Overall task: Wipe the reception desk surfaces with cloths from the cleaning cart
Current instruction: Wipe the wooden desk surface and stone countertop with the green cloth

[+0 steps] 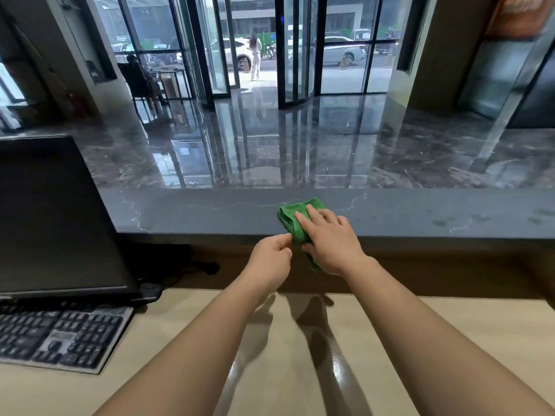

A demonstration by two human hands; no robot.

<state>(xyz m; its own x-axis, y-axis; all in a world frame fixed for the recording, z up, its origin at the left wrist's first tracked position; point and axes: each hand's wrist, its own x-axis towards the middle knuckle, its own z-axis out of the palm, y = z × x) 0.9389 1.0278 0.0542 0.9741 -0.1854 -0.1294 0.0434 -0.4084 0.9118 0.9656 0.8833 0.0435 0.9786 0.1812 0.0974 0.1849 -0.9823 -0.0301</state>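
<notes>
Two levels here. The upper worktop (420, 214) is a grey stone ledge with pale veins. On it lies one thing, a folded green cloth (292, 216), set at the near edge with part of it drooping over the lip. Below sits the lower worktop (480, 340), beige and glossy. It carries a black monitor (54, 220) at the left and a dark keyboard (57, 337) just in front of it, tilted askew. A dark cable (192, 267) trails behind the monitor's base.

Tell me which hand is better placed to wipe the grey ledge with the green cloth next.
Likely right. The right hand lies flat on the green cloth on the grey ledge, ready to sweep it along. The left hand is curled at the ledge's near edge, beside the cloth.
</notes>
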